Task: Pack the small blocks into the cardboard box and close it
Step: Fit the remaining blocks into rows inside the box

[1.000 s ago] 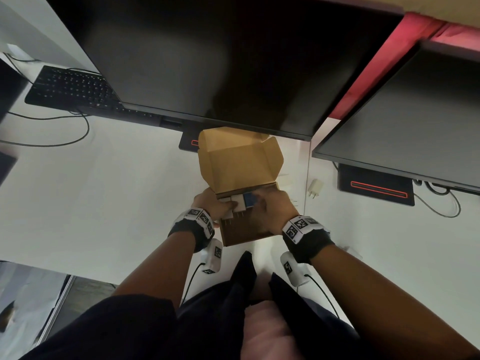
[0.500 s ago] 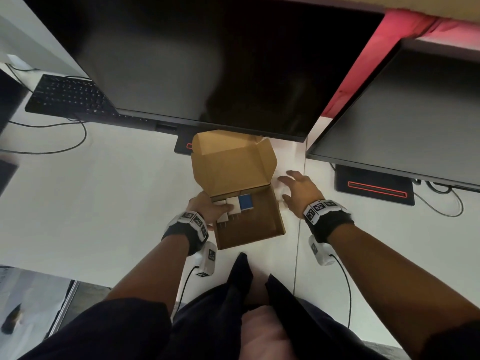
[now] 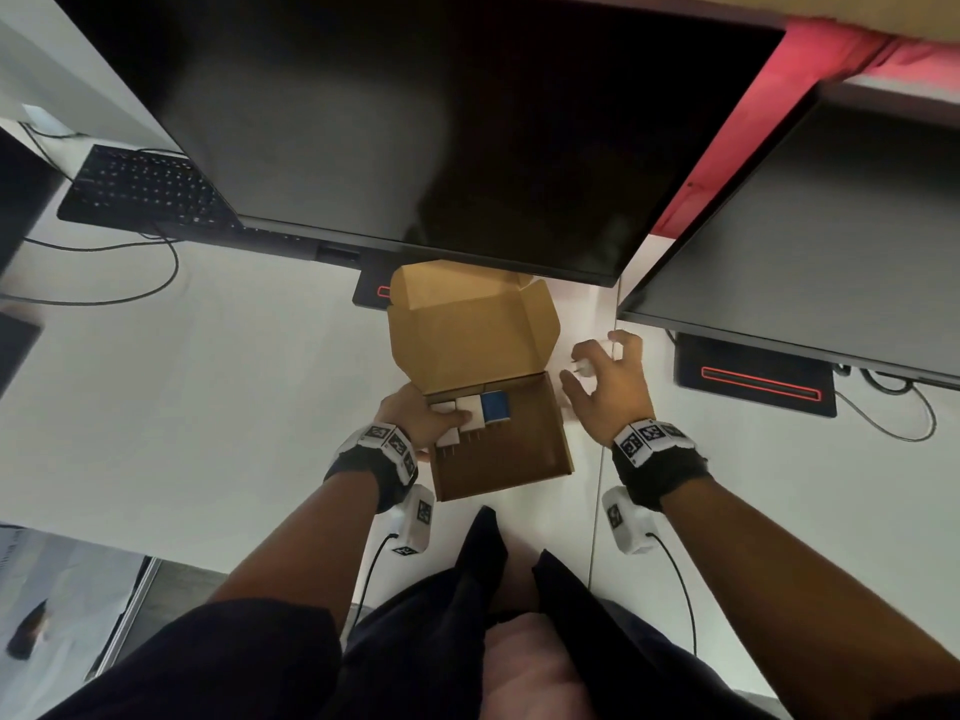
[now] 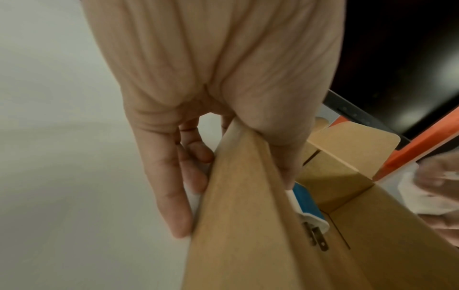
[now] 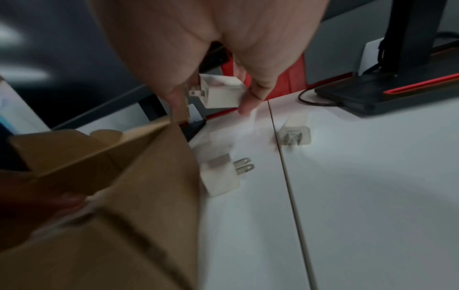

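Blocks, small plug-in chargers, are going into the cardboard box (image 3: 498,449) on the white worktop (image 3: 234,407) in front of a dark monitor (image 3: 415,122). Three sit in a row at the box's far left corner, the blue block (image 3: 493,405) rightmost. The left hand (image 3: 415,420) clamps the box's left wall, thumb inside against the white ones. Just right of the box, the right hand (image 5: 218,64) pinches a white block (image 5: 222,94) above the worktop; two loose blocks (image 5: 219,176) lie there beside the box. Half a second earlier this hand lay open and flat there, holding nothing; before that it was over the box at the blue block. The grip looks light, by fingertips alone, so the block could slip or catch its prongs on the box's right wall.
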